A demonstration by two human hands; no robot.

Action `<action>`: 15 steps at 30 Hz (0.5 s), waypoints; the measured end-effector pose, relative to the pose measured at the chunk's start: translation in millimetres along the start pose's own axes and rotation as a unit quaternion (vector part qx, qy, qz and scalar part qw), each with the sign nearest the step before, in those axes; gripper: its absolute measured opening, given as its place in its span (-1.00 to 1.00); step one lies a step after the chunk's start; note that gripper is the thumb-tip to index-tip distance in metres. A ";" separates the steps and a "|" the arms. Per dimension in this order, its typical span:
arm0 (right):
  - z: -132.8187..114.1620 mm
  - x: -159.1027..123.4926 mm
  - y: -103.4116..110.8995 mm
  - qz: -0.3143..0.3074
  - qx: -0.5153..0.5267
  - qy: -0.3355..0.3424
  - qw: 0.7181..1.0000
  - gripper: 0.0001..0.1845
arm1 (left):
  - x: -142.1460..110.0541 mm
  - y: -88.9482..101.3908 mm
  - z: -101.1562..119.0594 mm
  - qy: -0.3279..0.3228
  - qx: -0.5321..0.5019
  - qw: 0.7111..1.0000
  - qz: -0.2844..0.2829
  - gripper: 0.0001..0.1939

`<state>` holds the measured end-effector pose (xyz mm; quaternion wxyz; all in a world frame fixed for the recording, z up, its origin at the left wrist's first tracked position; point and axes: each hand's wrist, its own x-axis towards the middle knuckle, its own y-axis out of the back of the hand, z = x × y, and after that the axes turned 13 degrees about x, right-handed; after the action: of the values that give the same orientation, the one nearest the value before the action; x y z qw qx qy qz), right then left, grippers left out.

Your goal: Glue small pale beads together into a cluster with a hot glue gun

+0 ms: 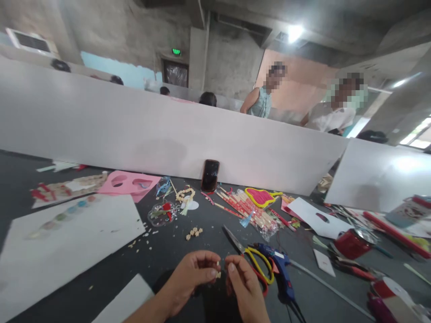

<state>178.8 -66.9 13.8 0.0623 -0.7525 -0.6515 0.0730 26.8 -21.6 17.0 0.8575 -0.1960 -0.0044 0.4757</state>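
My left hand (190, 282) and my right hand (244, 287) sit close together at the bottom of the view, fingertips pinched around a small pale bead (218, 273). Just right of my right hand lie yellow-handled scissors (257, 264) and a blue hot glue gun (281, 271), which its fingers appear not to touch. Ahead of my hands, a small cluster of pale beads (194, 232) rests on the dark tabletop (208, 242). A curved string of similar beads (185, 195) lies farther back.
Craft scraps, pink foam (129, 183), white boards (67, 242), and bundled sticks (242, 208) cover the dark table. A phone (210, 175) leans against a tall white partition (151, 130). Several people stand beyond it.
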 end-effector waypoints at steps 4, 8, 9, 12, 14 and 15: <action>1.5 0.9 0.6 0.002 0.016 -0.008 1.000 -0.64 | 1.6 -0.6 0.4 -0.001 -0.009 1.000 -0.003 -0.71; 6.2 2.4 0.5 0.003 0.032 -0.016 0.999 -0.61 | 3.4 -1.7 1.2 0.006 -0.014 1.000 -0.002 -0.67; 7.9 2.8 0.2 0.009 0.037 -0.014 0.999 -0.59 | 3.4 -1.9 1.2 0.010 -0.017 1.000 -0.002 -0.66; 12.3 4.1 -0.6 0.037 0.046 -0.009 0.998 -0.56 | 3.5 -1.7 0.3 0.019 -0.017 1.000 0.000 -0.63; 12.7 4.7 -0.7 0.043 0.052 -0.013 0.998 -0.55 | 3.8 -1.2 -1.0 0.015 -0.006 1.000 0.000 -0.62; 12.1 4.9 -0.6 0.040 0.055 -0.017 0.998 -0.55 | 4.0 -0.9 -1.7 0.013 -0.001 1.000 0.000 -0.62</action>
<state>176.6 -62.1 2.0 0.0897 -0.7718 -0.6171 0.1241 30.0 -19.4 15.0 0.8575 -0.2028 0.0066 0.4727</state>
